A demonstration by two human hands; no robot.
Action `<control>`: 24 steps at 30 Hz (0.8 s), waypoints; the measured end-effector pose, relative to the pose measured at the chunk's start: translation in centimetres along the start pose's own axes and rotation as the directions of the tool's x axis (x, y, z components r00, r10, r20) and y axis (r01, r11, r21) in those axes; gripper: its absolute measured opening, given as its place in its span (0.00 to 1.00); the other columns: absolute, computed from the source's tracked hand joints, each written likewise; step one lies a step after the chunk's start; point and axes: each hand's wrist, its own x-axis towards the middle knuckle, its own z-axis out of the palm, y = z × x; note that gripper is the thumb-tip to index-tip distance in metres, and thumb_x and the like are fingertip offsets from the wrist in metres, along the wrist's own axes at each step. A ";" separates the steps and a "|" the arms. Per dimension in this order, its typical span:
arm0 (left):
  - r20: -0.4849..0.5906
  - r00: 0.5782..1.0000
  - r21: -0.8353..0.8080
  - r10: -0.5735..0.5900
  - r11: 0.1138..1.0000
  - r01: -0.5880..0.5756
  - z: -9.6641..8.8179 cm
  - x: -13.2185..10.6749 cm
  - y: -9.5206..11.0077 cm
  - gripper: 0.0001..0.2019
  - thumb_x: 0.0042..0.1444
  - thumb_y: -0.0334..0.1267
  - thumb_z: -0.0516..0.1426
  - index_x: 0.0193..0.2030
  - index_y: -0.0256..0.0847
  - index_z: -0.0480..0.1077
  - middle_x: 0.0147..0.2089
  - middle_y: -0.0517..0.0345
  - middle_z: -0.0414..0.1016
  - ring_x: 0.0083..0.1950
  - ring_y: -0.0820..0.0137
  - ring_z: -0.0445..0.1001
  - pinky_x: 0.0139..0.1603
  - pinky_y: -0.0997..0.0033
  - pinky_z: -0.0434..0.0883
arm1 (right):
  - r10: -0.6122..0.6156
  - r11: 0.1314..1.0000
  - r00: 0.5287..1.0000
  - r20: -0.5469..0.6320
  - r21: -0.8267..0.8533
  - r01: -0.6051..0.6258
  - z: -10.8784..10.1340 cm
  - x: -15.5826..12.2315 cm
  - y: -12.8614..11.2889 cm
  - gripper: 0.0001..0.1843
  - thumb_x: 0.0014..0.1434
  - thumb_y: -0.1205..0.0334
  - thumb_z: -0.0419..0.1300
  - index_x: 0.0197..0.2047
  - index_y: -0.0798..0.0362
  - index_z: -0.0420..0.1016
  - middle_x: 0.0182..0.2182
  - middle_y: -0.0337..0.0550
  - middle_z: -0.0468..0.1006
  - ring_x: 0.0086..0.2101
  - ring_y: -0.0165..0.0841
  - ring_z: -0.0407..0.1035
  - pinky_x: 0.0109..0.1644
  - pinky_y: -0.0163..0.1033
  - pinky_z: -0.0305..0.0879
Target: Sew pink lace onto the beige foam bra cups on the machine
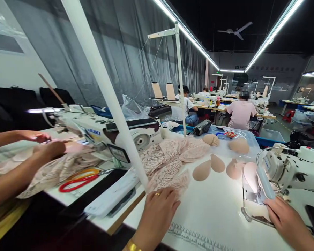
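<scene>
My left hand (159, 209), with a ring and a gold bracelet, lies on the near end of a heap of pale pink lace fabric (172, 150); its fingers are bent over the lace and the fingertips are partly hidden. At the right, my right hand (286, 218) is beside the needle area of a white sewing machine (285, 169), fingers drawn together near the lamp's tip (267, 184). What they hold, if anything, is hidden. A beige bra cup (250, 174) sits by the lit needle plate. More bra cups (202, 170) lie on the white table between my hands.
Left, a co-worker's hands (51, 148) work fabric at a JUKI machine (136, 136), near red-handled scissors (80, 182). A white pole (102, 83) stands between the tables. Behind the cups is a clear plastic bin (247, 134). A ruler strip (191, 237) marks the front edge. Two people sew farther back.
</scene>
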 end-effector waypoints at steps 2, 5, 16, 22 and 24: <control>0.034 0.999 -0.064 -0.010 0.998 0.012 -0.4 0.2 -0.2 0.14 0.70 0.32 0.50 0.37 0.41 0.75 0.39 0.48 0.81 0.40 0.54 0.80 0.43 0.53 0.74 | -0.022 0.999 1.000 0.016 0.033 0.022 -1.0 0.8 -2.3 0.13 0.72 0.65 0.52 0.43 0.45 0.77 0.32 0.43 0.78 0.34 0.41 0.75 0.35 0.44 0.72; 0.021 0.999 -0.334 0.045 0.942 -0.035 -1.3 1.0 1.6 0.13 0.74 0.39 0.49 0.40 0.44 0.74 0.37 0.56 0.80 0.37 0.64 0.79 0.39 0.68 0.75 | -0.077 0.988 0.996 0.051 0.136 0.070 -2.9 2.3 -7.4 0.13 0.73 0.68 0.50 0.50 0.47 0.75 0.37 0.45 0.78 0.36 0.40 0.74 0.38 0.45 0.75; 0.407 0.903 -0.807 0.136 0.517 0.285 -1.8 3.4 7.7 0.25 0.62 0.64 0.57 0.30 0.43 0.74 0.27 0.61 0.72 0.29 0.68 0.68 0.29 0.75 0.68 | 0.019 0.810 1.000 -0.019 0.586 -0.004 -4.3 6.2 -16.8 0.18 0.72 0.51 0.62 0.60 0.49 0.75 0.44 0.47 0.82 0.45 0.39 0.76 0.51 0.42 0.76; 0.567 0.822 -0.739 -0.055 0.407 0.537 1.9 4.2 8.0 0.32 0.51 0.74 0.56 0.23 0.44 0.60 0.23 0.64 0.59 0.26 0.70 0.57 0.24 0.73 0.60 | -0.052 0.865 0.950 -0.308 0.462 0.197 -4.2 5.8 -17.4 0.11 0.73 0.67 0.54 0.50 0.51 0.78 0.31 0.43 0.81 0.31 0.34 0.71 0.35 0.38 0.68; 0.597 0.802 -0.714 -0.017 0.446 0.540 2.6 4.9 7.8 0.31 0.53 0.74 0.53 0.24 0.45 0.57 0.23 0.66 0.56 0.26 0.70 0.56 0.25 0.72 0.59 | -0.171 0.850 0.894 -0.414 0.397 0.347 -4.3 5.5 -17.5 0.12 0.71 0.69 0.55 0.54 0.52 0.76 0.37 0.48 0.83 0.35 0.37 0.73 0.40 0.41 0.71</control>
